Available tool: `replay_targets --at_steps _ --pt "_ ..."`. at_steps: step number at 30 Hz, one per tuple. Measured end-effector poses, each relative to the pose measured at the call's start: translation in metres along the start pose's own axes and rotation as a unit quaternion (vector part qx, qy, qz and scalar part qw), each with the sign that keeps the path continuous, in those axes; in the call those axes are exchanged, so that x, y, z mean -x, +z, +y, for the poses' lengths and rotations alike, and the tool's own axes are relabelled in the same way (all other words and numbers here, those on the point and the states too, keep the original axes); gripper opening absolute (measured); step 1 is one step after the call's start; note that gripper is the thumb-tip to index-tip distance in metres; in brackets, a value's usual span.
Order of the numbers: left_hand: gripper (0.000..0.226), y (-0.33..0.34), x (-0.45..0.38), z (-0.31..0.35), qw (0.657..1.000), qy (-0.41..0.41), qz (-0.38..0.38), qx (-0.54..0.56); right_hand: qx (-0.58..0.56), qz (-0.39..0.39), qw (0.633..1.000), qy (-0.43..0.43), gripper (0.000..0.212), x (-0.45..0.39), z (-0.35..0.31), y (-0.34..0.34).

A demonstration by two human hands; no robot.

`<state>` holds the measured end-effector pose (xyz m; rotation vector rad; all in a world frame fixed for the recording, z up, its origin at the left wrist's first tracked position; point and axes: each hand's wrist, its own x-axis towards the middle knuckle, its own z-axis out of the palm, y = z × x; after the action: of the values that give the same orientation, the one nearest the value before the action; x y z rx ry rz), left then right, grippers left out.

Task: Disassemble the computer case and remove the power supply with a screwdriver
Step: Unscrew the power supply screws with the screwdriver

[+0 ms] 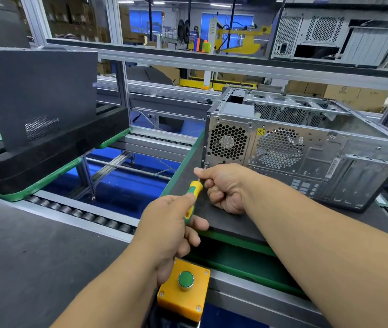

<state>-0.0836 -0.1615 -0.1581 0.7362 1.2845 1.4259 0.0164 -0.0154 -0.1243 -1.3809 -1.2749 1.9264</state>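
The left hand (168,223) was wrapped around the yellow-and-green handle of the screwdriver (191,200), fingers and thumb curled tight on it, the tool pointing up and away toward the near left corner of the computer case (306,147). The right hand (223,185) sat just beyond, its fingers curled in and its thumb and forefinger pinched on the screwdriver's shaft close to the tip, which met the rear panel at its lower left corner; the tip itself was hidden by the thumb.

The case lay on its side on a dark mat (223,223) over the green-edged tabletop (235,240), rear panel toward the camera, its upper side uncovered so the bare metal frame inside showed. The power supply (228,140) was in place at the left end of that panel, behind a honeycomb grille, with a larger round fan grille just to its right.

Near the left forearm, at the tabletop's near edge, stood a yellow box with a green push button (185,279). To the left ran a roller conveyor (79,214), and beyond it a black foam tray (46,159) held a dark side panel (39,95) upright. A second case (335,31) stood on the shelf at far right.
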Motion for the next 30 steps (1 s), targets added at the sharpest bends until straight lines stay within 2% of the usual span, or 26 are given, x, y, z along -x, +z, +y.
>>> replay_targets --at_steps 6,11,17,26,30 --pt "0.033 -0.002 -0.001 0.002 0.998 -0.036 0.000 0.052 0.010 -0.004 1.000 0.008 0.031 0.002 -0.002 0.001" --pt "0.037 -0.007 -0.003 0.003 0.997 -0.040 0.008 0.067 -0.046 -0.041 0.997 0.048 0.035 0.004 -0.008 -0.005" --pt "0.037 -0.010 -0.005 0.003 0.997 -0.040 0.008 0.067 -0.108 -0.038 0.992 0.056 0.046 0.001 -0.007 -0.010" --pt "0.039 -0.008 0.001 0.007 0.998 -0.044 0.013 0.032 -0.133 -0.048 0.989 0.052 0.045 0.004 -0.007 -0.012" --pt "0.041 -0.006 0.005 0.010 0.999 -0.049 0.015 0.008 -0.137 -0.030 0.989 0.036 0.039 0.006 -0.005 -0.010"
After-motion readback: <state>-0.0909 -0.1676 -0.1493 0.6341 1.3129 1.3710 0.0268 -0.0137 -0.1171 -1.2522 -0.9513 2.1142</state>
